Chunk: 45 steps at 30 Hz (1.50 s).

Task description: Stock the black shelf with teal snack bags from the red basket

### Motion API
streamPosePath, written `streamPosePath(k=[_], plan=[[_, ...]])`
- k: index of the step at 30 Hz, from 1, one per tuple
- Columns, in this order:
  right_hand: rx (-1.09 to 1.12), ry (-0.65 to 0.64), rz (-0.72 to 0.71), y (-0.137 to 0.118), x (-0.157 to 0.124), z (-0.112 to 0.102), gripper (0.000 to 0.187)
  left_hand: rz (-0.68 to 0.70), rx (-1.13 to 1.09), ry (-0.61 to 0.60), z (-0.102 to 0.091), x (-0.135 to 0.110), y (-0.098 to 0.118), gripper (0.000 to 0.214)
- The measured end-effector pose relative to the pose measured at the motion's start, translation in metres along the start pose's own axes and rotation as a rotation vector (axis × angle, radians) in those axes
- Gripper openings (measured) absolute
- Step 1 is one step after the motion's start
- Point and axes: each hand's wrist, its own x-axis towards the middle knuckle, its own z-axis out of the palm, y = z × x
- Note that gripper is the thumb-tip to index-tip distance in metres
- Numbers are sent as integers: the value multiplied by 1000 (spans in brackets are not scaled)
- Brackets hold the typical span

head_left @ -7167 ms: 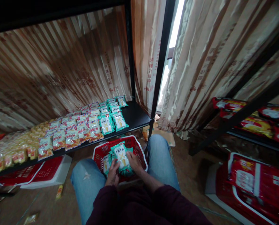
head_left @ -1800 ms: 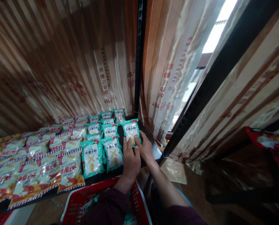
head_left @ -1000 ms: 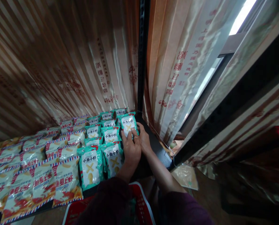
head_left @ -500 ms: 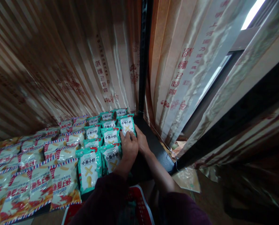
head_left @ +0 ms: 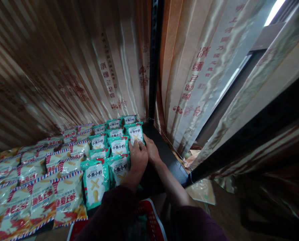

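Observation:
A teal-and-white snack bag (head_left: 135,132) stands upright at the right end of the teal rows, between my two hands. My left hand (head_left: 138,156) presses its fingers on the bag's lower front. Along the bag's right side lies my right hand (head_left: 151,149), its fingertips partly hidden behind the bag and the left hand. Left of my hands, matching teal bags stand in rows, with one large teal bag (head_left: 95,183) at the front and another (head_left: 119,168) beside my left forearm.
White-and-orange snack bags (head_left: 68,199) fill the shelf's left side. A black shelf board (head_left: 162,150) shows on the right, with a black upright post (head_left: 153,63) in the corner. Printed curtains (head_left: 109,50) hang behind. Below my arms is a red basket (head_left: 156,219) with teal packs inside.
Both hands stay at the same teal bag with almost no movement. The view has shifted very slightly.

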Motion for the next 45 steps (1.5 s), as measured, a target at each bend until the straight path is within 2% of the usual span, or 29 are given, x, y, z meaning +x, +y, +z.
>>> streamPosePath(k=[4, 7, 14, 21, 28, 34, 41, 45], plan=[[97, 23, 39, 7, 0, 3, 58, 26, -5, 61, 6, -4, 2, 39], [202, 65, 9, 13, 0, 6, 65, 42, 10, 109, 10, -6, 2, 40], [220, -12, -28, 21, 4, 8, 55, 88, 16, 107, 14, -2, -4, 39], [195, -6, -43, 20, 4, 8, 56, 140, 48, 141, 10, -7, -2, 37], [201, -25, -29, 14, 3, 5, 56, 116, 94, 42, 6, -10, 0, 39], [197, -66, -40, 15, 2, 4, 57, 140, 96, 38, 4, -12, 0, 42], [166, -12, -14, 18, 3, 5, 56, 133, 147, -37, -1, -18, 5, 45], [195, -63, -21, 15, 0, 2, 58, 131, 157, -37, 0, -17, 4, 44]])
